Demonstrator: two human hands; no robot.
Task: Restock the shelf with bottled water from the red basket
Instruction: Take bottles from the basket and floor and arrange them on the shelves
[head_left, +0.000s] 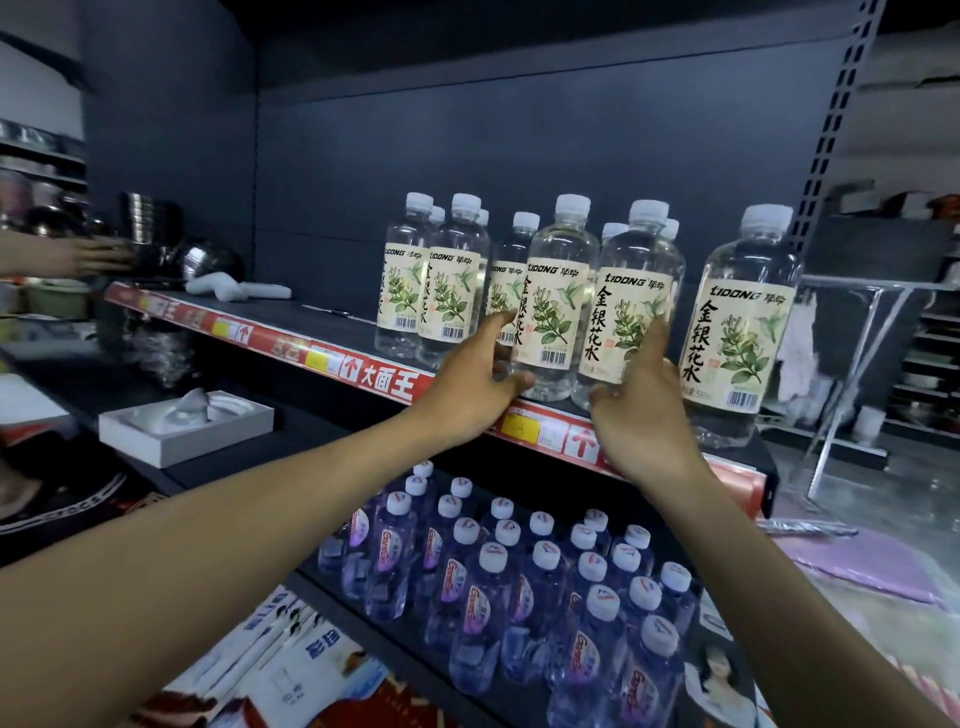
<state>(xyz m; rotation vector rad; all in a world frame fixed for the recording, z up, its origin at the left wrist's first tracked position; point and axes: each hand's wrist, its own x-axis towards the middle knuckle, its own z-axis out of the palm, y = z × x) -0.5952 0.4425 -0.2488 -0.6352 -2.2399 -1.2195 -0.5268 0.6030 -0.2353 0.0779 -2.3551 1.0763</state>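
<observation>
Left hand and right hand each clasp a clear ribbed bottle (cream-labelled) on the shelf.

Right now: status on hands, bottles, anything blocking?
Left hand on a front-row bottle. Right hand on the next bottle. Both upright at the shelf edge. Red basket not in view; nothing blocking.

bottles: clear glossy plastic, matt paper-look labels | shelf: matt dark metal | price strip: glossy red plastic | bowls: shiny steel
</observation>
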